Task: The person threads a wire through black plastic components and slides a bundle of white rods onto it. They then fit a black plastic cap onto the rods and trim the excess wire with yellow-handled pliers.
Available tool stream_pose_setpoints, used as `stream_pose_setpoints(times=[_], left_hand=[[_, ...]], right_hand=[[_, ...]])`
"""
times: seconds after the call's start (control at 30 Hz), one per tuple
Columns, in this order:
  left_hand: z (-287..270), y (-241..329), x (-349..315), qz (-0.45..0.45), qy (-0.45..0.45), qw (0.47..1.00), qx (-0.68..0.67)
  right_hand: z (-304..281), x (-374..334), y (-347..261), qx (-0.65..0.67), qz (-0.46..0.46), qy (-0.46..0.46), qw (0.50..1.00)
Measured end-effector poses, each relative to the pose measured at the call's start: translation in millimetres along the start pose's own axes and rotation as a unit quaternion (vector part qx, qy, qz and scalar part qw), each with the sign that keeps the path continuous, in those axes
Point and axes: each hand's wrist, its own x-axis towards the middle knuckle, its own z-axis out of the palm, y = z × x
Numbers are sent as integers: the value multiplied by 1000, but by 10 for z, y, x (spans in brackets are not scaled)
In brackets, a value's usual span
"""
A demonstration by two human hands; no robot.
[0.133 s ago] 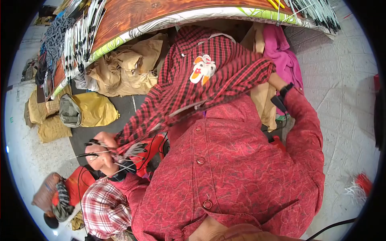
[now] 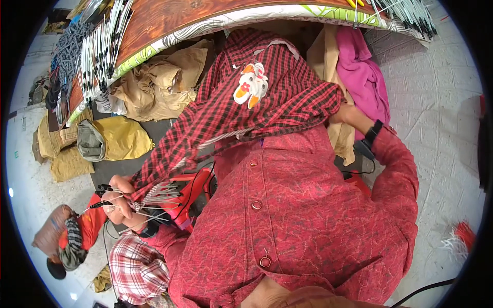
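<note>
Almost nothing has shifted since the earlier frame: the left hand [image 2: 119,201] sits in the same spot low at the person's left side, and the bundle of thin cables [image 2: 156,197] fans out from it as before, so the work looks to be at a steady hold rather than a new step. Its fingers [image 2: 114,186] are curled and pressed together around the gathered ends of the cables, whose black tips [image 2: 104,188] poke out just beyond the knuckles. Away from the fingers, toward the body, the strands spread over a red plastic stool [image 2: 194,197]. The right hand [image 2: 343,112] is raised, mostly hidden under a red checked cloth [image 2: 267,110]; whether those fingers are closed cannot be told. Farther off, the counter [image 2: 169,20] carries more white cables [image 2: 100,49].
</note>
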Motion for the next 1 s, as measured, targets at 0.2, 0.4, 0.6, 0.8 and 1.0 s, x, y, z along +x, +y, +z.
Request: stream_pose_setpoints(times=[0.2, 0.4, 0.6, 0.8, 1.0], left_hand=[[-67, 278, 356, -155, -212, 936, 235], [305, 123, 634, -189, -233, 917, 262], [760, 121, 1188, -59, -224, 964, 130], [1470, -481, 1545, -8, -303, 950, 77], [1794, -1182, 1481, -87, -404, 910, 36]], right_hand=[[-1556, -815, -430, 234, -218, -145, 936], [-2157, -178, -848, 366, -198, 209, 885], [-1743, 772, -1822, 249, -398, 99, 877], [-2003, 530, -1675, 300, -365, 27, 881], [-2293, 130, -1499, 517, -174, 136, 827]])
